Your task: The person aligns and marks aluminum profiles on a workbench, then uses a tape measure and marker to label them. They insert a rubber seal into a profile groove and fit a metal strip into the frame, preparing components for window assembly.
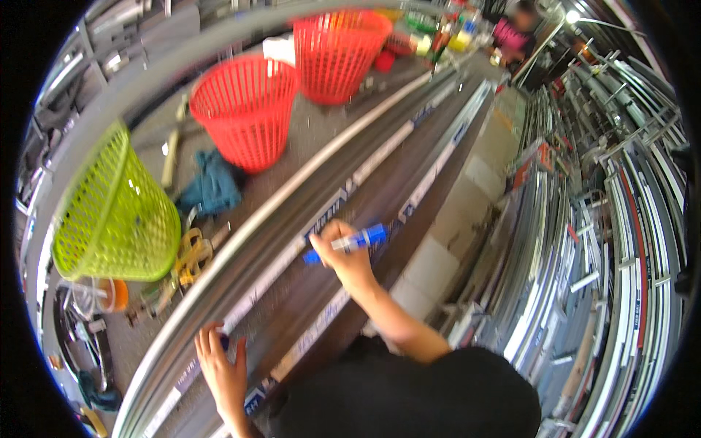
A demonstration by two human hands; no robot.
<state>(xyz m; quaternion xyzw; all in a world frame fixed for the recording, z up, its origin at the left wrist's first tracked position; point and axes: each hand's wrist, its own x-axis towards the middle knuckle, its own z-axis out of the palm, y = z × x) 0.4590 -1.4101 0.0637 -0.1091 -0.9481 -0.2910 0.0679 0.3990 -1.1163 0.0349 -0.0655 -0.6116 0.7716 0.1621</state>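
A blue and white marker pen (374, 235) is gripped in my right hand (350, 264), its blue lower end slanting down to the left over the bench. Beneath that hand, a long profile bar with a printed film strip (261, 289) runs from lower left to upper right. My left hand (221, 369) has its fingers apart at the near part of this bar; whether they press on it, I cannot tell. A second long bar (432, 179) with a similar strip lies alongside, closer to my body. Both bars rest on a dark bench (281, 317).
Beyond the bars stand a green basket (117, 208) and two red baskets (248, 109) (339, 55), with a blue-green cloth (212, 182) among them. Racks of long metal profiles (562, 277) fill the right side. Another person (513, 36) is at the far end.
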